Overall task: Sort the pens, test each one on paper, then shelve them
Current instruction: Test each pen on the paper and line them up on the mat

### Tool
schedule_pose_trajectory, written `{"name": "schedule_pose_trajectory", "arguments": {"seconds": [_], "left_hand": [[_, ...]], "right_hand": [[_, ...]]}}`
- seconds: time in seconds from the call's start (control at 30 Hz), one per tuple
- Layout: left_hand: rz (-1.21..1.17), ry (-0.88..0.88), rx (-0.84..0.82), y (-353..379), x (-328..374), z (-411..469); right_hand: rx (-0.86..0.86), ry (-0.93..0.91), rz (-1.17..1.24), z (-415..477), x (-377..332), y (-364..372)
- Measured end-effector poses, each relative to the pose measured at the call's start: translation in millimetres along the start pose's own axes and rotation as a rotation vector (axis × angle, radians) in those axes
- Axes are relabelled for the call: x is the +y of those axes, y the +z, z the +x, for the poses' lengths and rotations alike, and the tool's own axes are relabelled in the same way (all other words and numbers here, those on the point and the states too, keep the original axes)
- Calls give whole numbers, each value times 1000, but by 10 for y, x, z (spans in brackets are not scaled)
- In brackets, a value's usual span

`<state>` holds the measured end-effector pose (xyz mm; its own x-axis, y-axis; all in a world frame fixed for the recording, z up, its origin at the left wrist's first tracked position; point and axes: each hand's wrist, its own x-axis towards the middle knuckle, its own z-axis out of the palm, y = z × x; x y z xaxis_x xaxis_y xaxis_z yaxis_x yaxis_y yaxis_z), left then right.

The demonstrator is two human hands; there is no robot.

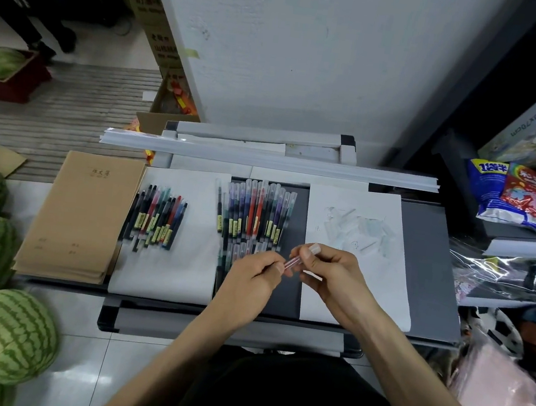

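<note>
Both of my hands meet over the dark table and hold one pen [293,262] with a reddish barrel. My left hand [256,275] grips its lower end. My right hand [325,270] pinches the upper end, where a clear cap [314,249] sticks up past the fingers. A row of clear-capped pens [253,211] lies just beyond my hands, with more pens partly hidden under my left hand. A second bunch of dark-bodied pens [156,219] lies on the left white sheet [166,274]. The right white sheet [368,282] carries faint scribbles and several clear plastic wrappers [357,230].
A stack of brown notebooks [82,217] lies at the table's left end. Long white strips [265,160] run along the far edge. Watermelons [4,332] crowd the floor at the left. Snack bags [517,196] and shelving stand at the right.
</note>
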<state>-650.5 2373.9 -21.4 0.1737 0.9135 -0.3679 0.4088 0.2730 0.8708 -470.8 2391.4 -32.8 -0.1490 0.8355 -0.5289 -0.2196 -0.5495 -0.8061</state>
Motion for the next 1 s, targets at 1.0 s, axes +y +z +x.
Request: {"name": "schedule_pose_trajectory", "arguments": {"seconds": [1.0], "left_hand": [[244, -318, 524, -538, -783, 30]], "right_hand": [[537, -292, -1441, 322, 225, -716]]}}
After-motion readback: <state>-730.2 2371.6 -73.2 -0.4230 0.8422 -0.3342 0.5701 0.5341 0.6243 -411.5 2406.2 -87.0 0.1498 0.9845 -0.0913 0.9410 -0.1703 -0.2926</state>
